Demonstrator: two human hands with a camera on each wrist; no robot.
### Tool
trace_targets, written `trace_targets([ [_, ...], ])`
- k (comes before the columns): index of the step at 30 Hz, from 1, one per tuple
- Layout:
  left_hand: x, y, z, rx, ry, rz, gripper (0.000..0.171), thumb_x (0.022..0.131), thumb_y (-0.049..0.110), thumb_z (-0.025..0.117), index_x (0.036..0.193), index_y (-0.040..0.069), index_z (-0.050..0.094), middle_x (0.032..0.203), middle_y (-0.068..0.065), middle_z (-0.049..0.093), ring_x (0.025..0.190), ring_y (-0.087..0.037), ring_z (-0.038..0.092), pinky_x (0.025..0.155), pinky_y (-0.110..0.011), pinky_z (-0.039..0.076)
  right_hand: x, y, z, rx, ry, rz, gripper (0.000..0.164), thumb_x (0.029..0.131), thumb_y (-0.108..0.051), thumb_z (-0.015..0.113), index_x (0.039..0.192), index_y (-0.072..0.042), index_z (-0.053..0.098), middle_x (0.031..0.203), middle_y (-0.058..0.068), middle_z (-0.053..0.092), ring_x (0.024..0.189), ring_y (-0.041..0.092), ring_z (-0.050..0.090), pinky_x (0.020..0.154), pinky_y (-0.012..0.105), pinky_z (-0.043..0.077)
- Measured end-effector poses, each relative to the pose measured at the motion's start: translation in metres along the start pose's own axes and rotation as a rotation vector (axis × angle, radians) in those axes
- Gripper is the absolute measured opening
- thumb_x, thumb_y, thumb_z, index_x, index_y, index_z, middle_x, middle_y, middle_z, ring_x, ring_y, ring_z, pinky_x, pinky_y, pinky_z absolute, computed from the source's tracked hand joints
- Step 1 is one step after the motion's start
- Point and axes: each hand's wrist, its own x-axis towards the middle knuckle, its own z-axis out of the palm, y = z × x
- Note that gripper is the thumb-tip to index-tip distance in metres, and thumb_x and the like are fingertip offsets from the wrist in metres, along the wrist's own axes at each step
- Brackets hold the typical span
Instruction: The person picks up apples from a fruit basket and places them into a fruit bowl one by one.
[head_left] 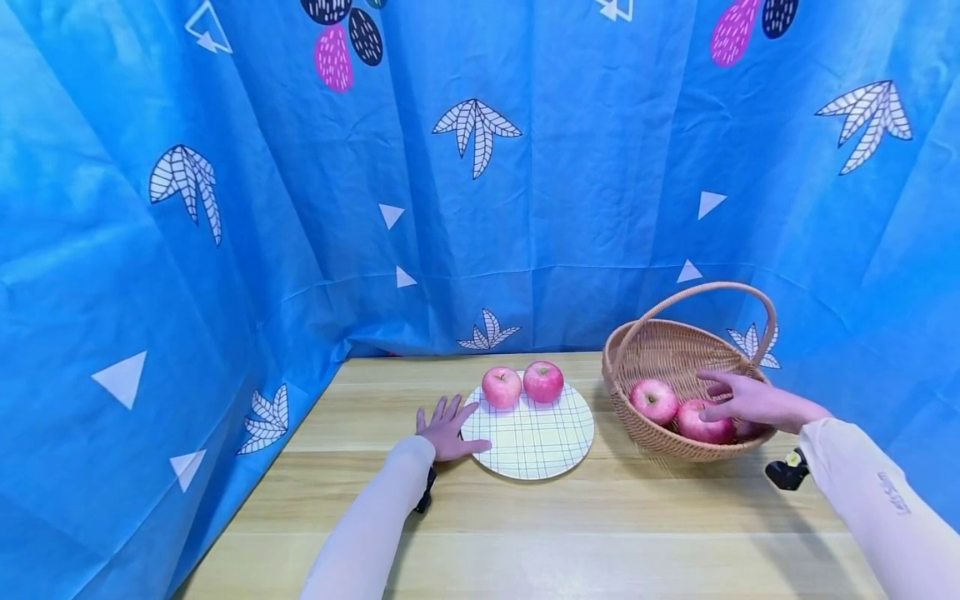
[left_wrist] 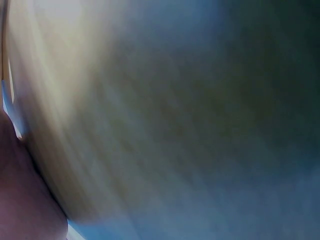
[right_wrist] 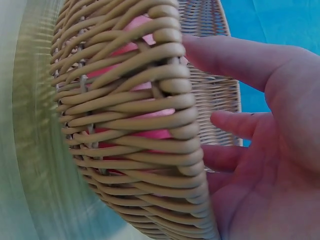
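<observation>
On the table lies a white plate with a thin grid pattern (head_left: 534, 446), with two red apples on its far side: one on the left (head_left: 501, 388) and one on the right (head_left: 543, 382). My left hand (head_left: 446, 432) is spread flat at the plate's left rim, fingers and thumb over the edge. The right hand (head_left: 738, 402) reaches over the rim of a wicker basket (head_left: 637, 429), thumb and fingers apart, above the apples inside. Two apples show clearly there, one at left (head_left: 655, 402) and one under the hand (head_left: 703, 423); another is partly hidden.
An arched handle (head_left: 708, 286) rises over the basket. A blue patterned curtain (head_left: 585, 208) hangs behind and at both sides of the wooden table (head_left: 517, 542). The left wrist view is mostly blurred table surface.
</observation>
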Motion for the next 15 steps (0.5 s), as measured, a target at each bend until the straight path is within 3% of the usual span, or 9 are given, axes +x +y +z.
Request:
trace_targets([
  [3,-0.001,0.001,0.000,-0.006,0.000,-0.002,0.111,0.068,0.100,0.039,0.160,0.043,0.016,0.172,-0.001,0.002,0.157,-0.032,-0.008,0.118,-0.069,-0.011,0.000,0.003,0.001,0.033,-0.016,0.012,0.093,0.092,-0.032,0.073,0.157,0.005,0.017,0.146,0.041,0.040,0.127,0.047,0.052,0.091,0.035,0.051],
  [7,-0.001,0.002,0.000,0.007,0.001,-0.004,0.110,0.069,0.100,0.037,0.160,0.044,0.014,0.172,0.000,0.002,0.157,-0.032,-0.007,0.118,-0.069,-0.010,-0.001,0.008,0.004,0.118,-0.035,0.046,0.096,0.091,-0.028,0.074,0.158,0.005,0.013,0.147,0.044,0.034,0.098,0.030,0.065,0.077,0.033,0.055],
  [10,-0.003,0.004,-0.001,0.019,-0.001,-0.007,0.109,0.070,0.100,0.036,0.161,0.044,0.013,0.172,0.000,0.001,0.157,-0.031,-0.008,0.118,-0.068,-0.010,0.000,0.012,0.007,0.185,-0.039,0.066,0.098,0.090,-0.026,0.075,0.159,0.004,0.011,0.147,0.045,0.031,0.069,0.020,0.059,0.064,0.034,0.056],
  [15,-0.010,0.008,-0.007,-0.008,0.012,0.001,0.107,0.074,0.096,0.042,0.161,0.040,0.017,0.172,-0.004,0.004,0.157,-0.034,-0.005,0.118,-0.069,-0.011,0.000,0.017,0.009,0.216,-0.028,0.078,0.101,0.089,-0.026,0.077,0.159,0.001,0.011,0.146,0.042,0.034,0.054,0.015,0.050,0.051,0.032,0.051],
])
